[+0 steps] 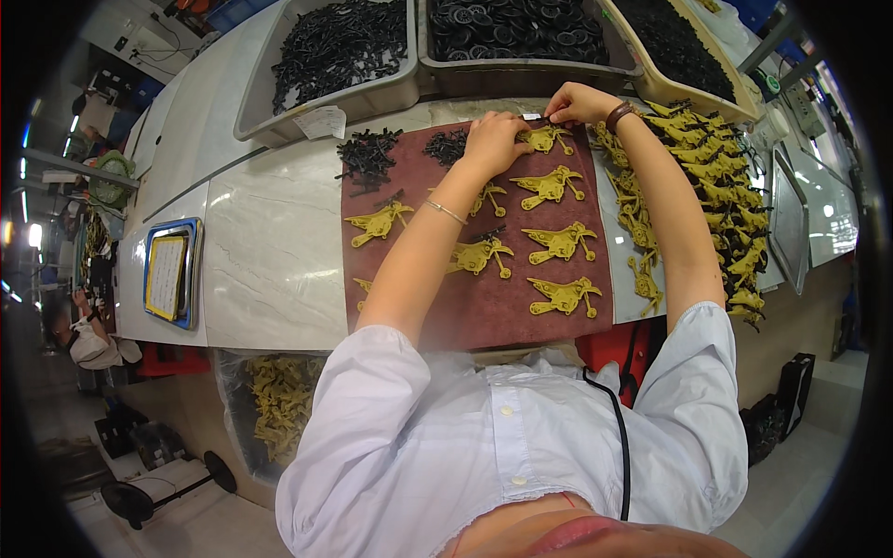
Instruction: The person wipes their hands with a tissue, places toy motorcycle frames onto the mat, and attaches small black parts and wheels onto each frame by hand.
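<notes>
My left hand (496, 141) is at the far edge of a maroon mat (437, 312), its fingers and thumb closed on the left end of a yellow plastic part (549, 139). Just beyond that part, the fingers of my right hand (579, 104) are pinched together; what they hold is too small and hidden to name. Several more yellow parts (551, 188) of the same shape lie in rows on the mat, some partly hidden under my left forearm. Two heaps of small black plastic pieces (369, 153) sit at the mat's far left, one partly behind my left hand.
Along the back stand a grey bin (372, 100) of black pieces, a middle bin (521, 74) of black rings and a cream bin (670, 90). Stacked yellow-and-black assemblies (721, 186) crowd the right. A blue-framed tray (198, 279) lies left. Below hangs a bag of yellow parts (279, 400).
</notes>
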Tool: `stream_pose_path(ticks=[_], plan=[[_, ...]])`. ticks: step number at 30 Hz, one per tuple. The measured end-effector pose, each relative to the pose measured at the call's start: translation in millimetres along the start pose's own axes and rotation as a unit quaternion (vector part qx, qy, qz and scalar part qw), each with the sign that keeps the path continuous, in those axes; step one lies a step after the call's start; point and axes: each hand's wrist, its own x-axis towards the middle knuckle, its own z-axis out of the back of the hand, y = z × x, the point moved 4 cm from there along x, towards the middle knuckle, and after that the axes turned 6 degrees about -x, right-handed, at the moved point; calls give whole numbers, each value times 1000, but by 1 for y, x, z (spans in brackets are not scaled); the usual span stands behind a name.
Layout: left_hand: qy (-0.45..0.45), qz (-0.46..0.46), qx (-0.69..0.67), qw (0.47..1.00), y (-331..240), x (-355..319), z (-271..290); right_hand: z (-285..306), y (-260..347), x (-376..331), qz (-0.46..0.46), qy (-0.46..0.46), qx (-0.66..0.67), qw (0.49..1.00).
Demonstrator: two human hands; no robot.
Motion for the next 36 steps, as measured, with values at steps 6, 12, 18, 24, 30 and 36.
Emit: stream_pose_path(ticks=[6, 12, 18, 24, 30, 36], plan=[[3, 14, -6, 1000, 2, -2, 2, -2, 4, 5, 21, 9, -16, 1000], [-16, -8, 21, 1000, -4, -3, 3, -1, 0, 8, 5, 9, -28, 1000], [1, 20, 29, 999, -5, -5, 5, -5, 5, 3, -20, 14, -12, 1000], [-12, 23, 33, 999, -3, -3, 5, -10, 5, 0, -29, -73, -7, 997], [-26, 25, 5, 999, -5, -6, 17, -17, 5, -8, -29, -132, -29, 990], [-93, 113, 177, 973, 34, -44, 112, -17, 5, -34, 4, -286, -111, 952]])
